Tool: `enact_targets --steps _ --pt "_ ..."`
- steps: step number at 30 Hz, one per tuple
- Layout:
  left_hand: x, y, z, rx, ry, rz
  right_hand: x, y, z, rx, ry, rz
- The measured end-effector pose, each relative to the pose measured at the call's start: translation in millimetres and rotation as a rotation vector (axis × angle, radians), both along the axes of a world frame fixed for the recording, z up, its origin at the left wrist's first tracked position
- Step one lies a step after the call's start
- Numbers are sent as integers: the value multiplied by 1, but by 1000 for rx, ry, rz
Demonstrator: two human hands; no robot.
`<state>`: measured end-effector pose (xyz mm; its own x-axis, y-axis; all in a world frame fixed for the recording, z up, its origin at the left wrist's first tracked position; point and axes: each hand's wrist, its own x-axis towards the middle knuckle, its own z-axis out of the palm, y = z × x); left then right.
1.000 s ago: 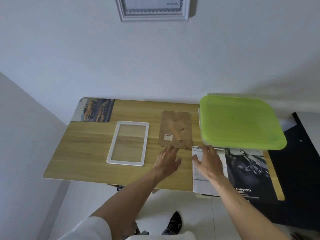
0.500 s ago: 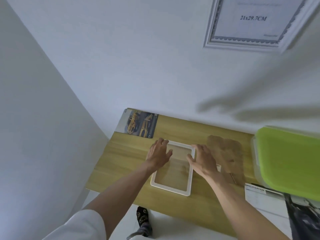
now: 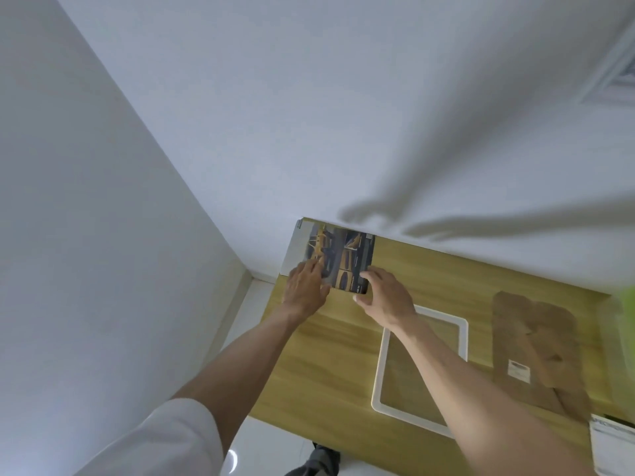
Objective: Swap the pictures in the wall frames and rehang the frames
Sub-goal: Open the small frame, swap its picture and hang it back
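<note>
Nearest me, at 6 o'clock in the view, both forearms reach forward over the wooden table [image 3: 330,365]. At roughly 4 o'clock the empty white frame [image 3: 462,338] lies flat on the table, its opening showing the wood grain; my right forearm crosses over its near-left part. At 3 o'clock, just beside the frame and apart from it, the brown backing board [image 3: 536,348] lies flat with a small white label on it. At the far right edge a printed sheet [image 3: 611,441] and a blurred green object are only partly in view.

Farther out, at about 12 o'clock from the frame, my left hand [image 3: 304,290] rests with fingers spread on the near-left corner of the car picture [image 3: 347,259]. My right hand [image 3: 385,297] closes thumb and fingers on the picture's near-right corner. Whether the picture is already clear of the table I cannot tell. The picture sits at the table's far-left corner, against the white wall [image 3: 309,115]. A second frame hanging at the upper right edge is too blurred to describe.

Step in hand, as I judge it: pick up the replacement picture for the empty frame. The next move calls for lifting the thin sheet by its edges without creasing it, carrying it toward 5 o'clock, and squaring it inside the frame opening. The backing board then goes on top.
</note>
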<state>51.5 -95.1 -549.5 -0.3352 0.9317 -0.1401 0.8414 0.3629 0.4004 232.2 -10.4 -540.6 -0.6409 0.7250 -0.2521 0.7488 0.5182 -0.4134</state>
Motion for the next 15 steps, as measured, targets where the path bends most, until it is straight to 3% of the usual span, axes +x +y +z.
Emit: enact_targets --steps 9,15 --pt "-44 5 -36 42 58 -195 -45 13 -17 -38 -142 64" --pt "-46 0 -47 133 91 -198 -34 11 -22 75 -74 87"
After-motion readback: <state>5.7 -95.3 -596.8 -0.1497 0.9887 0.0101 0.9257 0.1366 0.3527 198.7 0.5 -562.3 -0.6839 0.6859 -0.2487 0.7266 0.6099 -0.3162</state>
